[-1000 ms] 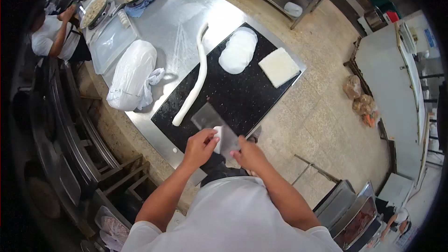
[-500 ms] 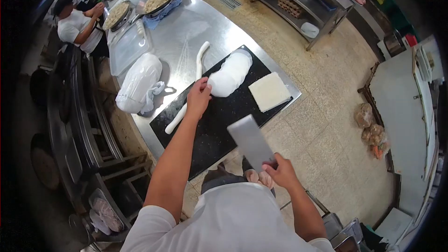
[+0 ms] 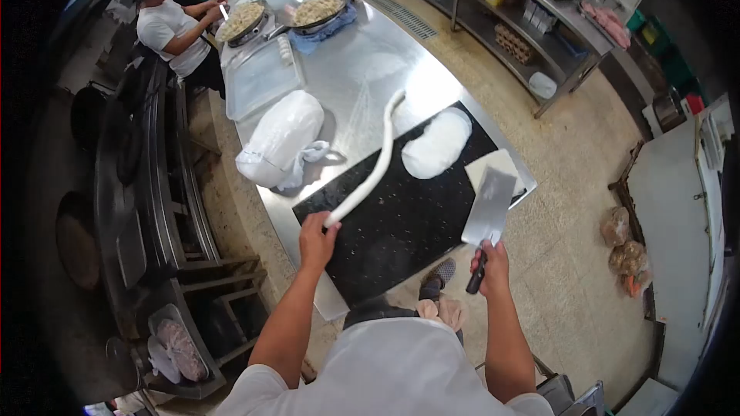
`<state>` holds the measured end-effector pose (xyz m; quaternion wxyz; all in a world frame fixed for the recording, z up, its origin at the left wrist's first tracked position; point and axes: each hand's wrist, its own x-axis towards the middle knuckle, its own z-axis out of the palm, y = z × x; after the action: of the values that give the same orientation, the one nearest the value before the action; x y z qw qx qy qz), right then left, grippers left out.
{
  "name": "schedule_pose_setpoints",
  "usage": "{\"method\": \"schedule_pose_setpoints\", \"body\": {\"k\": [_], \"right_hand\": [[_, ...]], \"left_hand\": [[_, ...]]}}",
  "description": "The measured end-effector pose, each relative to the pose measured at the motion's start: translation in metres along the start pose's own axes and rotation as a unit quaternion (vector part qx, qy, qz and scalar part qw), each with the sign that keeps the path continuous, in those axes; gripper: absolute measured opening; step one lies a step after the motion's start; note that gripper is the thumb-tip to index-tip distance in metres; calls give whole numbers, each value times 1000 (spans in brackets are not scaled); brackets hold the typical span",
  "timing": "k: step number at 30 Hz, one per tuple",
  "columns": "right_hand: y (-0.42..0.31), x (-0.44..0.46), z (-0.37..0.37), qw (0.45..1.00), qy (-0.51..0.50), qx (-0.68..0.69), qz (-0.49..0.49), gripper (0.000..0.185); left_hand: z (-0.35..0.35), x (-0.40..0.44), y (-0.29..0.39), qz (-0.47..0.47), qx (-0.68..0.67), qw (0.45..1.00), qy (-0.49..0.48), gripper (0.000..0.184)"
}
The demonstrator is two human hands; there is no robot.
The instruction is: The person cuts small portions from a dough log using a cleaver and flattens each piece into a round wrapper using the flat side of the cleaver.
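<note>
My left hand [image 3: 316, 243] is closed on the near end of a long white dough rope [image 3: 370, 182]. The rope runs across the black board [image 3: 397, 223] and its far end lies past the board's edge, on the steel table. In my right hand [image 3: 496, 268] is a cleaver [image 3: 491, 204], gripped by its black handle with the broad blade pointing away from me. The blade overlaps a pale folded cloth [image 3: 475, 172] in this view; whether they touch I cannot tell. Flat white dough rounds [image 3: 437, 144] overlap on the board's far part, between the rope and the cloth.
A white plastic-wrapped bundle [image 3: 287, 139] sits on the steel table [image 3: 362, 46], left of the board. Farther back are a clear tray [image 3: 262, 81] and two pans of filling [image 3: 316, 10]. Another person [image 3: 173, 27] works at the far left. Shelving [image 3: 512, 35] stands across the floor.
My left hand has left the dough rounds and now grips the rope's near end. The cleaver has swung round to point forward, over the cloth. The camera view has shifted.
</note>
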<state>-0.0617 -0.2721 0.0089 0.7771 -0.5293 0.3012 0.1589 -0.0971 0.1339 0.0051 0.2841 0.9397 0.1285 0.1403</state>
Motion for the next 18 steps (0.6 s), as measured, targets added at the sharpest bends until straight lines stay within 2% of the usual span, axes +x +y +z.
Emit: {"method": "schedule_pose_setpoints", "body": {"k": [1, 3, 5, 6, 7, 8, 10, 13, 15, 18], "right_hand": [[2, -16, 6, 1000, 8, -7, -2, 12], [11, -45, 23, 992, 13, -123, -15, 11], [18, -79, 51, 963, -12, -268, -38, 13], [27, -87, 66, 918, -34, -375, -122, 14], [34, -99, 82, 856, -56, -474, -200, 16], [40, -109, 100, 854, -53, -477, -198, 16], [36, -129, 154, 682, -97, -661, -298, 17], [45, -146, 215, 597, -180, -729, -282, 17], [67, -131, 221, 589, -179, -741, -266, 16], [71, -122, 221, 589, -170, -746, -261, 17]], "left_hand": [[-1, 2, 2, -1, -20, 1000, -3, 33], [-2, 3, -11, 18, -57, 998, 13, 32], [-9, 6, -21, -18, -96, 995, -32, 33], [-11, 6, -29, 32, -117, 993, -2, 32], [-17, 6, -34, 28, -123, 992, -5, 32], [-24, 7, -37, 46, -128, 990, -18, 30], [-33, 14, -46, 73, -136, 988, -26, 29], [-35, 9, -64, 113, -75, 988, -70, 25], [-33, 7, -73, 166, -36, 982, -88, 23], [-39, 17, -64, 134, -78, 984, -89, 24]]}}
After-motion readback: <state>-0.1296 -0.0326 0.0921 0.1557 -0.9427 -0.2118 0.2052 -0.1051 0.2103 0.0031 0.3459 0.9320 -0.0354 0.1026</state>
